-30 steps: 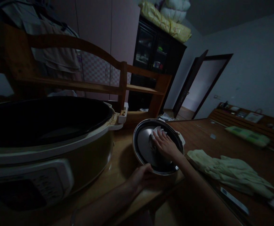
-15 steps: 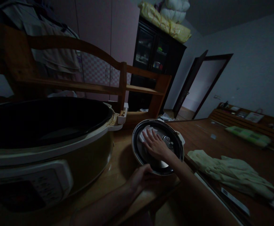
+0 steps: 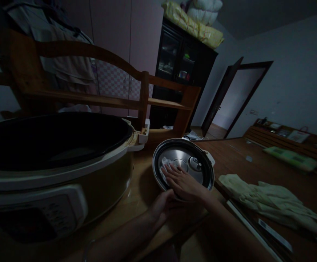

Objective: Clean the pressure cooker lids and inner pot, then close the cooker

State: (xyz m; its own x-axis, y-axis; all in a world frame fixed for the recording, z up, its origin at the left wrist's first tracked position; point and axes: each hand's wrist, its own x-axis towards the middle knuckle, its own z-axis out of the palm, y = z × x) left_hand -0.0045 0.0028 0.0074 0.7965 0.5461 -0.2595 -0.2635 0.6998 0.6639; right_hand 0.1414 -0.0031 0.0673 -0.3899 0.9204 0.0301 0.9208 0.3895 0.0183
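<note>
The round lid (image 3: 179,155) of the cooker lies with its shiny metal inner face up, tilted towards me. My left hand (image 3: 162,207) grips the near rim, thumb at the edge; the other fingers are mostly hidden below. On the inner face, my right hand (image 3: 184,183) presses a crumpled white cloth (image 3: 164,163) with its fingers stretched over it, towards the lid's left and near side. A steam valve fitting (image 3: 195,163) shows to the right of the fingers. Left of the lid stands the big cooker body (image 3: 106,189), uncovered, with a dark inner pot (image 3: 93,133).
The cooker and lid are on a wooden table (image 3: 139,182) with a raised wooden shelf rail (image 3: 169,103) behind. To the right, a brown wooden surface (image 3: 229,153) bears a pale garment (image 3: 267,198) and a remote-like white bar (image 3: 275,234). A dark cabinet (image 3: 172,47) stands behind.
My right hand has slid the cloth down across the lid, nearer to me, baring more of the metal centre. My left hand stays at the rim.
</note>
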